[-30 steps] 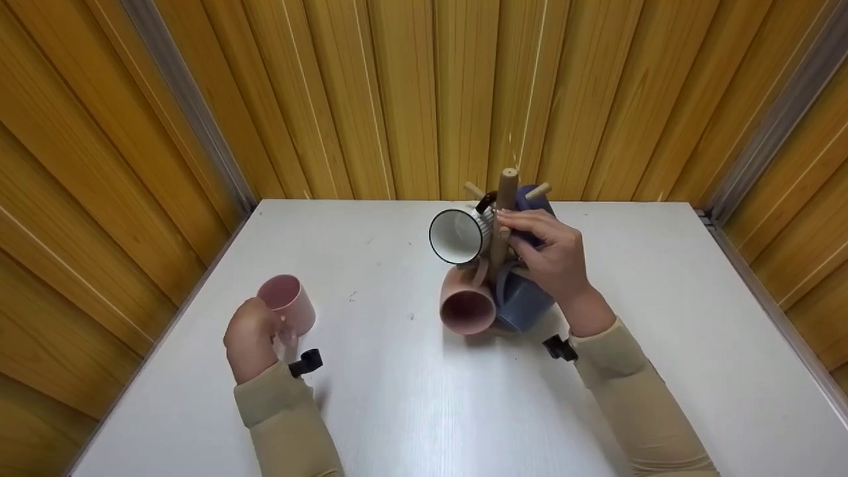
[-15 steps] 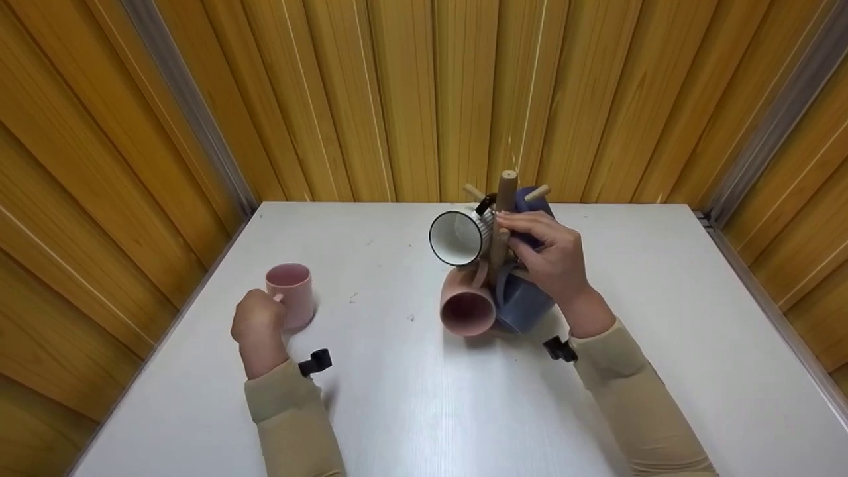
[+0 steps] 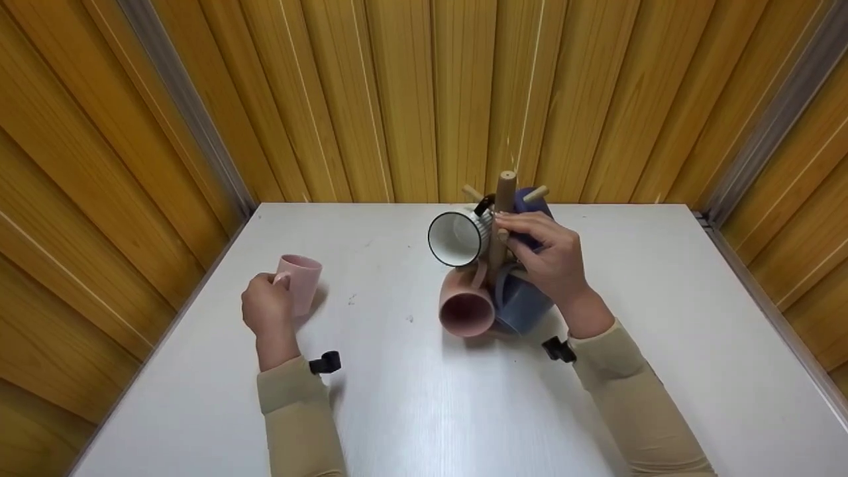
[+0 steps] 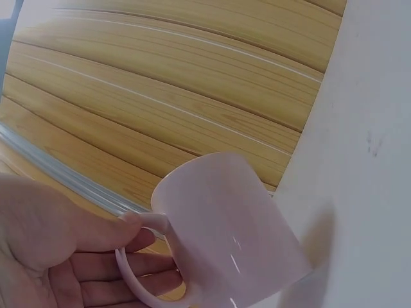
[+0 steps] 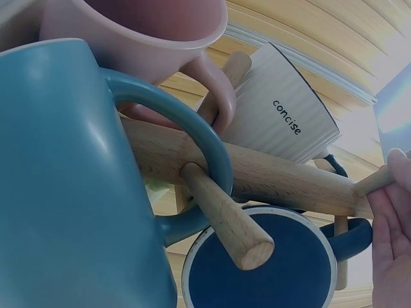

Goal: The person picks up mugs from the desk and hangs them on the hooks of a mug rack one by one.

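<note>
A pink mug (image 3: 301, 281), slightly tilted with its mouth up, is in my left hand (image 3: 267, 305) at the table's left. The left wrist view shows thumb and fingers round its handle (image 4: 135, 276). A wooden mug tree (image 3: 505, 192) stands right of centre, and my right hand (image 3: 553, 258) pinches one of its upper pegs (image 5: 374, 181). On the tree hang a white mug (image 5: 282, 109) with a dark rim, a second pink mug (image 3: 467, 308), a blue-grey mug (image 3: 523, 305) and a dark blue mug (image 3: 533, 202), partly hidden behind my right hand.
The white table (image 3: 397, 384) carries everything. Wood-patterned panels (image 3: 397, 99) rise behind it and on both sides, with metal strips at the corners. Another upper peg (image 3: 536, 193) sticks out near the top of the tree.
My left hand has moved away from me and a little right with the pink mug, turning it so its handle faces left. The right hand has kept its place on the tree.
</note>
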`<move>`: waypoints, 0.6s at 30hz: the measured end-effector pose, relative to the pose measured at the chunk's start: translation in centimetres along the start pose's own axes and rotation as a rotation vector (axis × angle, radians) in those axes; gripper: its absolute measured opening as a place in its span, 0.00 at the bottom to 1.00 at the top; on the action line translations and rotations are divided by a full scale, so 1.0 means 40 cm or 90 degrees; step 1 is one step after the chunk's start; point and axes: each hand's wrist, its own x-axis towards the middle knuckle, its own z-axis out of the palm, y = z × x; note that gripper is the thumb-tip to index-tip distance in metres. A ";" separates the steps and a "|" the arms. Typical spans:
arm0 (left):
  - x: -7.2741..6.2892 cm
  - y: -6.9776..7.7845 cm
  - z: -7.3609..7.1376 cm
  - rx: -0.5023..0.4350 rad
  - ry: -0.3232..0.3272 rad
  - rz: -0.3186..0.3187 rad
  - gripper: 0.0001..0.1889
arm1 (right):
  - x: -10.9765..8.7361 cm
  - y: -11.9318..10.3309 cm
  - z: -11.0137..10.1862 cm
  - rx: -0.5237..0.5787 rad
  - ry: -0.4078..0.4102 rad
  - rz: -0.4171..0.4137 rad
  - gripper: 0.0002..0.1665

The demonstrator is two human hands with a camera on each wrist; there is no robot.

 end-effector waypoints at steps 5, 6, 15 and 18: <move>0.006 -0.007 -0.002 -0.001 0.010 0.003 0.20 | 0.001 -0.001 0.001 -0.001 0.002 0.000 0.17; 0.004 -0.006 -0.003 -0.001 0.012 0.005 0.20 | 0.001 -0.001 0.001 0.000 0.002 0.000 0.17; -0.056 0.049 -0.050 -0.063 0.007 0.062 0.21 | 0.002 -0.002 0.002 0.007 0.004 0.004 0.17; -0.093 0.074 -0.071 -0.102 -0.006 0.103 0.21 | 0.001 -0.002 0.001 0.006 0.005 0.004 0.18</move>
